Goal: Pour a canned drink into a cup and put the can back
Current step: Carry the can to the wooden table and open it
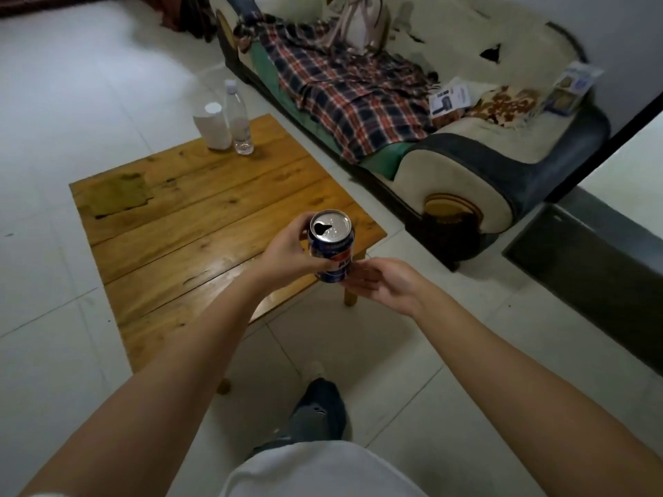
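Note:
A blue drink can (332, 242) with an open top is held upright in the air above the near right corner of the wooden table (201, 224). My left hand (287, 252) wraps around its left side. My right hand (384, 285) hovers just right of the can's base, fingers loosely apart, touching it or nearly so. A white cup-like container (214, 126) with a lid stands at the table's far edge.
A clear plastic water bottle (239, 118) stands beside the white container. A yellowish cloth (120, 194) lies on the table's left part. A worn sofa (448, 138) with a plaid cloth stands to the right. My foot (319, 407) is on the tiled floor.

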{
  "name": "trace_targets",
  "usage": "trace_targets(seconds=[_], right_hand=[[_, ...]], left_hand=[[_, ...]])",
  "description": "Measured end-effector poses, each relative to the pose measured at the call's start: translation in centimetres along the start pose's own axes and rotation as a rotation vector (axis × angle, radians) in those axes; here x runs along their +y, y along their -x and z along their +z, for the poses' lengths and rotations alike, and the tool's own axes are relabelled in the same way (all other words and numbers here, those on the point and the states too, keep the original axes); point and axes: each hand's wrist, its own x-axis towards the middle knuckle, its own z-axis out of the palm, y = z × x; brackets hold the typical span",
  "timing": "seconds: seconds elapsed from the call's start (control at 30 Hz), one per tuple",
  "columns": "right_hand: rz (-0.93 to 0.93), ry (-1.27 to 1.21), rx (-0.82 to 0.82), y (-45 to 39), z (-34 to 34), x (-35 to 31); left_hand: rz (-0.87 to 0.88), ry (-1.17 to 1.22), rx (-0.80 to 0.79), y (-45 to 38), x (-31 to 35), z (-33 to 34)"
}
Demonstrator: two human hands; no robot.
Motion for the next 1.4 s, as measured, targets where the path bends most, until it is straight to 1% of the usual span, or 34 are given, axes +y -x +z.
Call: trace_targets(seconds=[0.27,0.47,0.6,0.77,0.9,1.0,1.1,1.23,1.4], right_hand=[[0.079,0.143,-0.076,-9.7,2.7,-8.6],[0.148,0.198,-0.125,-15.2,5.5,-12.3],[0.187,0.242,-0.191,-18.3,7.6,-14.1],[0.227,0.363,-0.291,-20.9,10.3,-15.7],[0.233,0.406,-0.337,-22.9,12.1,-16.6],[0.237,0.502,-0.388,-24.6,13.1,-17.0],[0.246,0.552,-0.419,-26.6,14.0,-17.0],[0.259,0.589,-0.412,-30.0,14.8,-15.9],[0.276,0.635,-0.376,-35.1,15.9,-13.7]], left_hand=[[-0.059,0.022,0.134,-9.4,-0.7,-4.9],[-0.107,0.028,0.274,-12.8,-1.7,-7.9],[-0.164,0.055,0.406,-13.8,-2.4,-9.5],[-0.271,0.071,0.544,-14.3,-3.0,-10.9],[-0.303,0.051,0.659,-14.9,-3.5,-11.6],[-0.331,0.056,0.720,-15.4,-4.1,-12.1],[-0.356,0.081,0.753,-16.1,-5.3,-12.5],[-0.387,0.095,0.776,-17.3,-7.8,-13.0],[-0.440,0.121,0.802,-19.4,-13.2,-13.7]])
